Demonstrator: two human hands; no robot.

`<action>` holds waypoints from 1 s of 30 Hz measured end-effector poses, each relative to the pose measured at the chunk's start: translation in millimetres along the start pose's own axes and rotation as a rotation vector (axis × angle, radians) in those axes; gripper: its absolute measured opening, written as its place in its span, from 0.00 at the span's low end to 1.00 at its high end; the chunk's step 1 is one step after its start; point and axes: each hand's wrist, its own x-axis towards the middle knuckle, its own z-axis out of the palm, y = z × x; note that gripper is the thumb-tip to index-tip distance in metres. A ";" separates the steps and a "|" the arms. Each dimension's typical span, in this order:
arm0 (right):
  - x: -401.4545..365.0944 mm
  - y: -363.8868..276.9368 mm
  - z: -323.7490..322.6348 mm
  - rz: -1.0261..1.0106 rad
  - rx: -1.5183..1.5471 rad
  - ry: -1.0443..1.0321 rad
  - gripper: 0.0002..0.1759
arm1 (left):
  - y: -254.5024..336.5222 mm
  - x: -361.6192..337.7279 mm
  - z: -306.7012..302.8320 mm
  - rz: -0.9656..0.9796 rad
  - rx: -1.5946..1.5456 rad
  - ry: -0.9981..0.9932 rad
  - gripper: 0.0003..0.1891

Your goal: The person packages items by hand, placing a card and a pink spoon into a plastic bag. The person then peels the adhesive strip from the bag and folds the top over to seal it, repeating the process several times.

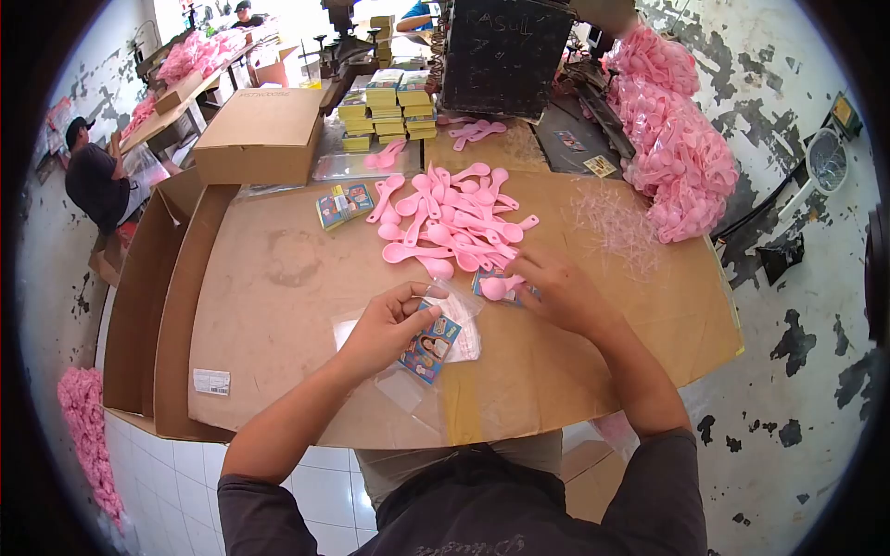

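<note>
My left hand [397,320] pinches a small clear plastic bag, with a blue printed card [433,347] showing just below the fingers. Beneath it lies a fanned stack of white and clear bags [466,335]. The fingers of my right hand [553,289] close on a pink spoon [494,289] with a round bowl, in front of the spoon pile. More blue printed cards [479,278] lie partly hidden under that spoon and hand. Right behind both hands spreads a heap of pink spoons [454,218].
A bundle of cards [345,206] lies left of the heap. Behind stand a cardboard box [260,130], stacked card bundles [385,102] and a black machine box [505,60]. Bagged pink spoons [677,148] rise at right, near plastic scraps [616,227]. A person [97,181] sits at far left.
</note>
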 end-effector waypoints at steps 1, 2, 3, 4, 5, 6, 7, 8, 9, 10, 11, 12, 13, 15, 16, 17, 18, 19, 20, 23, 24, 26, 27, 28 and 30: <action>0.8 1.9 -3.3 0.033 -0.025 0.007 0.13 | 1.9 0.0 0.0 0.004 -0.007 -0.004 0.16; 0.2 4.7 -5.5 0.067 -0.050 0.014 0.13 | 2.6 0.1 0.4 0.008 -0.013 -0.009 0.16; -7.1 9.2 -9.7 0.061 -0.065 -0.039 0.13 | -2.1 -2.0 6.9 0.011 -0.042 -0.017 0.16; -9.9 17.7 -5.3 0.053 -0.072 -0.070 0.13 | -2.7 -2.2 6.5 0.014 -0.047 -0.023 0.16; -10.8 24.3 -2.4 0.043 -0.081 -0.100 0.12 | -2.4 -1.3 6.0 0.021 -0.051 -0.028 0.17; -10.0 26.6 0.1 0.026 -0.078 -0.080 0.11 | 0.4 -1.9 5.1 0.019 -0.055 -0.035 0.17; -10.4 28.2 1.6 0.010 -0.075 -0.064 0.10 | 3.2 -3.5 6.2 0.015 -0.063 -0.041 0.17; -10.5 29.4 1.8 -0.007 -0.073 -0.048 0.09 | 4.7 -3.9 7.1 0.012 -0.072 -0.048 0.17; -10.1 26.9 -1.0 0.001 -0.040 -0.027 0.09 | 4.9 -4.2 6.9 0.037 -0.065 -0.060 0.18; -9.3 20.6 -7.6 0.008 -0.005 -0.007 0.09 | 4.5 -5.2 6.7 0.061 -0.057 -0.069 0.18; -7.5 13.9 -14.0 0.013 0.030 0.012 0.09 | 4.6 -5.6 6.6 0.086 -0.051 -0.077 0.18; -6.6 5.5 -18.9 0.060 0.188 -0.027 0.09 | 6.7 -6.3 7.8 0.098 -0.032 -0.068 0.19; -7.2 -4.8 -23.2 0.110 0.347 -0.068 0.10 | 9.6 -8.0 10.4 0.108 -0.015 -0.060 0.19; -5.9 -15.6 -25.8 0.131 0.532 -0.088 0.11 | 10.1 -8.9 13.0 0.112 0.017 -0.055 0.20; -4.4 -18.8 -25.0 0.099 0.558 -0.066 0.12 | 9.6 -9.1 13.3 0.108 0.032 -0.056 0.20; -3.1 -21.2 -25.3 0.066 0.584 -0.044 0.12 | 9.5 -9.3 13.4 0.105 0.047 -0.055 0.20; -1.9 -22.7 -28.2 0.055 0.572 -0.049 0.12 | 10.5 -9.6 13.6 0.090 0.054 -0.051 0.19; -0.7 -23.9 -31.8 0.044 0.559 -0.055 0.12 | 12.0 -10.5 14.2 0.075 0.061 -0.046 0.19; 0.8 -24.5 -33.7 0.033 0.547 -0.061 0.12 | 12.7 -11.1 14.6 0.061 0.067 -0.040 0.19; 3.2 -28.4 -31.0 -0.035 0.509 -0.085 0.11 | 11.2 -12.5 16.2 0.042 0.078 -0.056 0.18; 4.8 -31.8 -33.2 -0.023 0.473 -0.136 0.12 | 11.5 -12.8 16.6 0.033 0.133 -0.065 0.18; 8.7 -42.5 -40.4 0.003 0.401 -0.236 0.15 | 12.5 -14.4 17.9 0.013 0.244 -0.085 0.18; 11.5 -47.7 -40.7 -0.039 0.366 -0.210 0.17 | 13.1 -15.3 19.0 -0.018 0.251 -0.094 0.18; 15.3 -53.8 -39.7 -0.081 0.330 -0.182 0.19 | 13.7 -16.0 20.3 -0.047 0.259 -0.105 0.18; 19.9 -66.9 -30.6 -0.100 0.518 -0.165 0.24 | 10.8 -16.9 23.3 -0.014 0.211 -0.136 0.19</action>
